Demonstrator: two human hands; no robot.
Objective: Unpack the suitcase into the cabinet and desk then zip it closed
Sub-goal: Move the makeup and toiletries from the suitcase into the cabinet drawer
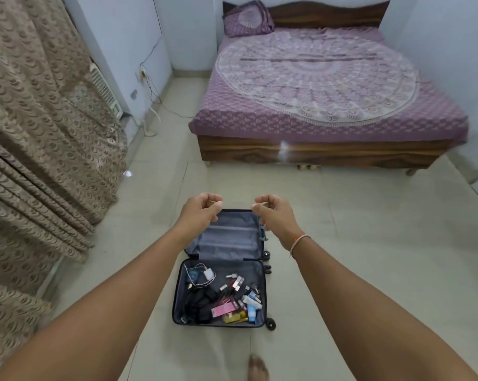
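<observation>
Hovering both hands (pixel 202 209) (pixel 273 213), grip loosely curled and empty, above the open suitcase (pixel 218 292); next, lifting out toiletries (pixel 237 303).

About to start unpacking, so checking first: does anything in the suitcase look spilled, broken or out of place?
Nothing looks spilled or damaged. The suitcase lies open flat on the floor; its near half holds a loose jumble of cables, a white charger and small boxes and tubes, unsorted. The far half is empty.
</observation>
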